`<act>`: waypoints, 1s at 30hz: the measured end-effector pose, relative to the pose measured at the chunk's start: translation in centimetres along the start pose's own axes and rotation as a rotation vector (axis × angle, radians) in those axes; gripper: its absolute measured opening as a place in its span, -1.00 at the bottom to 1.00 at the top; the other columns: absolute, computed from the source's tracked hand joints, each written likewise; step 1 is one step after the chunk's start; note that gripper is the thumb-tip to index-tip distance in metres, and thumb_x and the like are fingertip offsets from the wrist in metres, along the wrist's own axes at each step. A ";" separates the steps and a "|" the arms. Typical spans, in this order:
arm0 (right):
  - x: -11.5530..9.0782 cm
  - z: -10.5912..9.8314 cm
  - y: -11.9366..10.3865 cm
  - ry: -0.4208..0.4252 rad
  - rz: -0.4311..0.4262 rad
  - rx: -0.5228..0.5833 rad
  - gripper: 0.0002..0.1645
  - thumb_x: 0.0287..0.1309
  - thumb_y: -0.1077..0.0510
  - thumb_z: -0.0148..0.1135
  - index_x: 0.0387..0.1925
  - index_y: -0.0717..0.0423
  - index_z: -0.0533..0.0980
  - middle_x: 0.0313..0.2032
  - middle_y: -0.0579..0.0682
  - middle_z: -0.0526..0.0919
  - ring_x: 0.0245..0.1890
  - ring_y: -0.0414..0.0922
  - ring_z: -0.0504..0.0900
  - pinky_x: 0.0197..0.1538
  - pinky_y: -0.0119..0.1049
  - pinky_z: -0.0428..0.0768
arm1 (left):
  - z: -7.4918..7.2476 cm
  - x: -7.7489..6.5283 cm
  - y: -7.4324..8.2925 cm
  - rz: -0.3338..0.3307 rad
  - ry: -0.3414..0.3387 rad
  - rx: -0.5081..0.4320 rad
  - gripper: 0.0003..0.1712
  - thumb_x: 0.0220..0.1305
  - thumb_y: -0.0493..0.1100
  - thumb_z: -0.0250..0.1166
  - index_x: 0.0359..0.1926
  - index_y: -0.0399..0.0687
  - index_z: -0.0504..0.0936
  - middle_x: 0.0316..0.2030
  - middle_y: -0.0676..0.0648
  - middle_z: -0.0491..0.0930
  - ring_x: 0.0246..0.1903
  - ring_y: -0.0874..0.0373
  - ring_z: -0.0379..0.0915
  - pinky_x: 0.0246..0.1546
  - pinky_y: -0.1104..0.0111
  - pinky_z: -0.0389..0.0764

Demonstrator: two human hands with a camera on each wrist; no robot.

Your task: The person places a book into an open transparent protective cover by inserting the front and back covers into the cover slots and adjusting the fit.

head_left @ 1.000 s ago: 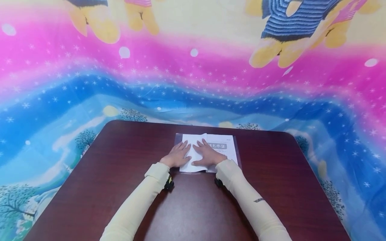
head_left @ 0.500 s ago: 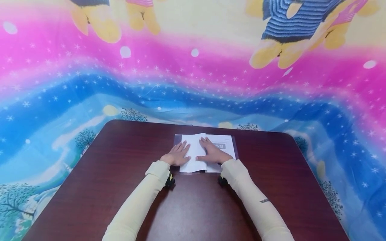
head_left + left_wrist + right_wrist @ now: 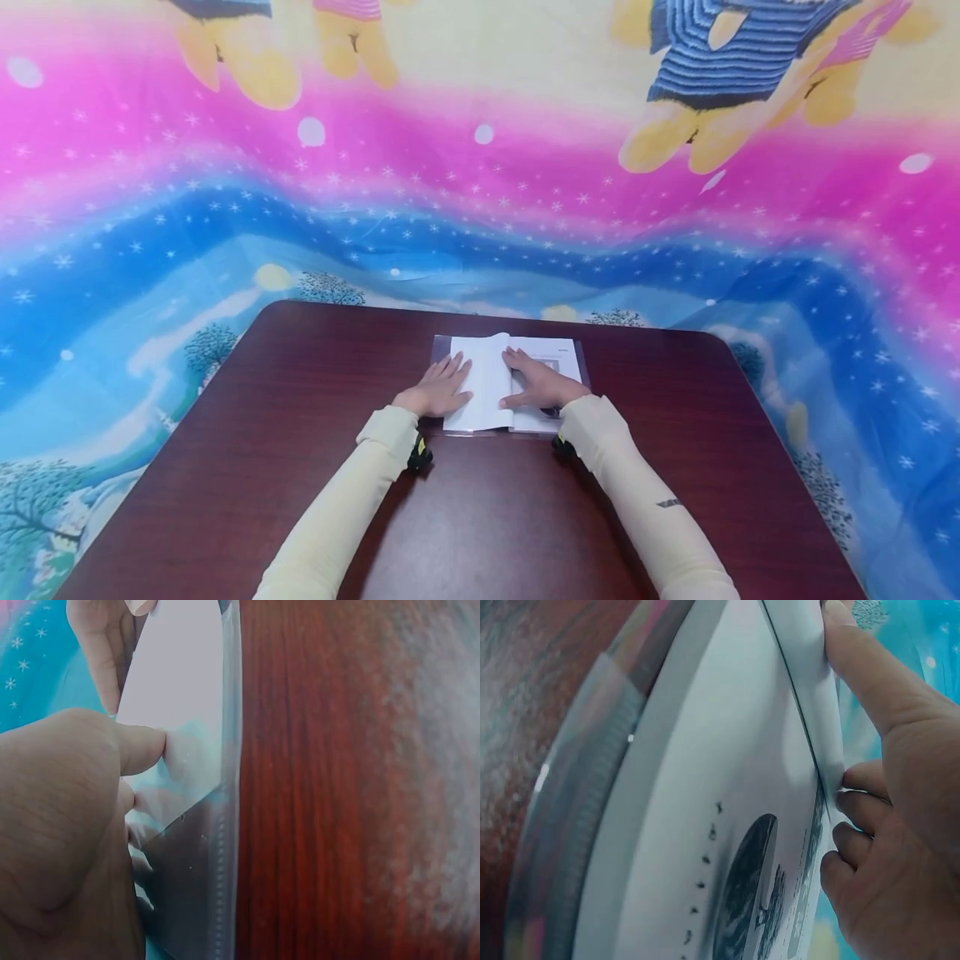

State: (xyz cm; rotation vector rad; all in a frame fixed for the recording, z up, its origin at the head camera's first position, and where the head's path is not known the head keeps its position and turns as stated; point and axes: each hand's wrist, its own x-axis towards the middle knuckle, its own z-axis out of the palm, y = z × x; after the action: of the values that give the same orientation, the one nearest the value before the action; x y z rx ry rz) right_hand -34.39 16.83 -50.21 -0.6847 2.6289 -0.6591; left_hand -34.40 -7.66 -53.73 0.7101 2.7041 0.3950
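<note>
A book in a clear plastic cover (image 3: 442, 345) lies open near the far side of the table. Its left page (image 3: 483, 392) is blank white, while the right page (image 3: 562, 346) bears print and a dark picture. My left hand (image 3: 435, 390) rests with spread fingers on the left page, its thumb (image 3: 142, 748) straight across the paper in the left wrist view. The right hand (image 3: 546, 383) lies over the right page beside the centre fold, fingers pointing away and thumb reaching toward the fold. In the right wrist view, the printed page (image 3: 682, 802) stretches beside that hand's fingers (image 3: 862, 810).
The book rests on a dark red-brown wooden table (image 3: 465, 508) with rounded far corners. Behind it hangs a colourful patterned cloth (image 3: 480, 183). A black wrist device (image 3: 420, 452) sits under the left cuff, another device (image 3: 562, 447) under the right.
My right hand has slid rightward, from the white page across the fold onto the printed page, covering more of its heading. The left hand has stayed almost in place.
</note>
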 end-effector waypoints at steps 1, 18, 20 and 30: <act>0.1 0.0 -0.1 0.004 -0.002 -0.009 0.22 -0.07 -0.28 0.33 0.45 0.06 -0.11 0.46 -0.01 -0.20 0.44 -0.01 -0.27 0.41 -0.04 -0.07 | 0.0 -0.1 0.0 0.006 0.008 -0.001 -0.22 0.40 0.22 -0.21 0.46 0.03 -0.25 0.46 -0.06 -0.41 0.43 0.00 -0.52 0.39 0.08 -0.29; 0.5 0.6 -1.1 0.013 -0.005 -0.107 0.23 -0.08 -0.29 0.34 0.43 0.15 -0.07 0.45 0.08 -0.15 0.44 0.04 -0.26 0.40 -0.02 -0.02 | 0.3 -0.5 -0.3 0.044 0.066 -0.003 -0.22 0.40 0.20 -0.18 0.46 -0.03 -0.18 0.46 -0.11 -0.33 0.43 -0.07 -0.44 0.38 0.05 -0.27; 0.6 0.8 -1.1 0.010 -0.007 -0.117 0.23 -0.08 -0.30 0.33 0.43 0.13 -0.07 0.45 0.07 -0.16 0.44 0.03 -0.27 0.40 -0.03 -0.03 | 0.1 -0.6 -0.2 0.040 0.062 0.009 -0.23 0.41 0.18 -0.19 0.46 -0.05 -0.19 0.46 -0.11 -0.33 0.43 -0.08 -0.44 0.38 0.05 -0.27; 0.9 1.2 -1.2 0.039 -0.036 -0.111 0.21 -0.08 -0.29 0.33 0.43 0.16 -0.04 0.45 0.09 -0.14 0.44 0.07 -0.27 0.40 0.00 -0.05 | -0.4 -1.1 0.4 0.055 0.075 0.027 -0.27 0.43 0.08 -0.17 0.45 -0.16 -0.12 0.45 -0.21 -0.26 0.42 -0.16 -0.37 0.37 -0.01 -0.20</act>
State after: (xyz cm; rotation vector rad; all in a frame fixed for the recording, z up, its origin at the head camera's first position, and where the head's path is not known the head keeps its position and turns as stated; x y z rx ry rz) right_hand -34.17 14.96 -50.77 -0.7597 2.7112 -0.5453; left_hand -33.46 -7.97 -52.98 0.7935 2.7697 0.4073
